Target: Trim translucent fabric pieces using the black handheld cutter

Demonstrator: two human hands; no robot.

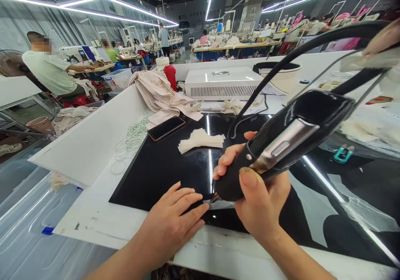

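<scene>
My right hand (pixel 262 205) is wrapped round a thick black corded handheld tool (pixel 281 142) with a silver side panel and a button. Its copper-coloured pointed tip (pixel 214 198) reaches down to the glossy black panel (pixel 162 167), by a small clear or pale piece (pixel 221 205). My left hand (pixel 175 221) lies palm down at the panel's front edge, fingers stretched out, the index fingertip close to the tip. Whether anything lies under those fingers is hidden. Beyond the hands, a stack of cream fabric pieces (pixel 201 140) rests on the panel.
A phone (pixel 166 128), pale green cord (pixel 134 136) and draped beige fabric (pixel 162 90) lie at the left. Behind stands a white vented box (pixel 221 83). At right are teal snips (pixel 343 153) and clear film (pixel 365 209). The tool's black cable (pixel 300 48) arches overhead. Other people sit at sewing machines.
</scene>
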